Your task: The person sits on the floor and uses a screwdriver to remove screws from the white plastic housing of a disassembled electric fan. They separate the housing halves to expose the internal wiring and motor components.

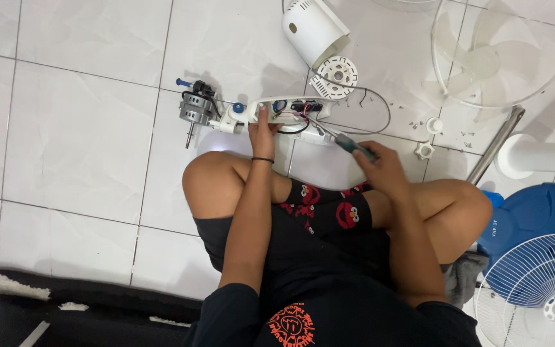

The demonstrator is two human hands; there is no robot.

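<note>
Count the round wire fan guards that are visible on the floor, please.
2. One white round wire fan guard with translucent blades lies top right; another white wire guard lies bottom right on a blue fan base. Others may lie outside the frame.

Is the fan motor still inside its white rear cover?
No: the fan motor lies bare on the floor tiles, apart from the white rear cover.

From my remote view, the screwdriver (349,144) tip is lost among tangled wires inside the open white housing (277,110). My right hand (383,170) covers its handle. The white fan grille (534,292) and clear fan guard (505,54) run past the frame's edges.
</note>
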